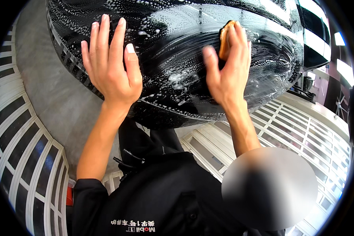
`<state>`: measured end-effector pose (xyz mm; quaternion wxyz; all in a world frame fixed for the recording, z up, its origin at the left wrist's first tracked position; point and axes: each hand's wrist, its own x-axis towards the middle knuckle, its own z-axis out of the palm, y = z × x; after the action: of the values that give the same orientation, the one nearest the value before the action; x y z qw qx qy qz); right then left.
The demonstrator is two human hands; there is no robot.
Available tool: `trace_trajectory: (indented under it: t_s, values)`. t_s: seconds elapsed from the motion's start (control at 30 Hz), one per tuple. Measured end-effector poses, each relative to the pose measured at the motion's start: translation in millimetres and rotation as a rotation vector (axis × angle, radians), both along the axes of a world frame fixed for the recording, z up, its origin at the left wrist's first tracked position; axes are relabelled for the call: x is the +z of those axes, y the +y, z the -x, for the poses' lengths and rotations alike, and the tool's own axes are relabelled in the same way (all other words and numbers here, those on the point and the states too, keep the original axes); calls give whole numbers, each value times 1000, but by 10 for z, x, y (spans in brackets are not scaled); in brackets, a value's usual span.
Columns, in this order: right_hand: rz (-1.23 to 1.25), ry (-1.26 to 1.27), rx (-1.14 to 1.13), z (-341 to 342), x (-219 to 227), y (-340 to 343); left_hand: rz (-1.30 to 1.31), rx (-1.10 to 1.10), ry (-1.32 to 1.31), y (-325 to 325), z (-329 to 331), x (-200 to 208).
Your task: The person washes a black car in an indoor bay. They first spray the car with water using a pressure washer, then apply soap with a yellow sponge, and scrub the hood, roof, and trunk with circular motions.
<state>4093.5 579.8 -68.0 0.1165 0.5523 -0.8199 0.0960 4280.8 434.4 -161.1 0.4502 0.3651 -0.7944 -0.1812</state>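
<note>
Right hand point(226, 72) presses sponge point(225, 39) flat on soapy black car panel point(177, 59), upper centre. Left hand point(112, 65) splayed open, bracing the panel. Best: even pressure, overlapping passes.

1. Just one view here: a head-worn fisheye looking steeply down past the person's own dark shirt point(161, 200) and forearms.
2. It faces a soapy black car panel point(177, 59), close enough that the panel fills the upper frame.
3. The left hand point(112, 65) and right hand point(226, 67) sit near mid-frame.
4. The white floor grating point(27, 157) bends hard toward the rim.
5. There's no second view, so nothing overlaps.
</note>
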Motion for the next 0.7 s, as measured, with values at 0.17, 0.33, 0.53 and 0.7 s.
trace_trajectory:
  t_s: [0.17,0.33,0.53,0.7]
  values:
    - [87,165,-22,396,19,-440,6,-16,1,22,23,7]
    - [-143,-72,430,-518,-38,-413,-10,-7,-30,7,1,11]
    - [15,245,211,356,143,-1194,-10,3,-9,-5,9,24]
    - [-264,108,445,-232,190,-743,-23,-24,-41,28,5,75]
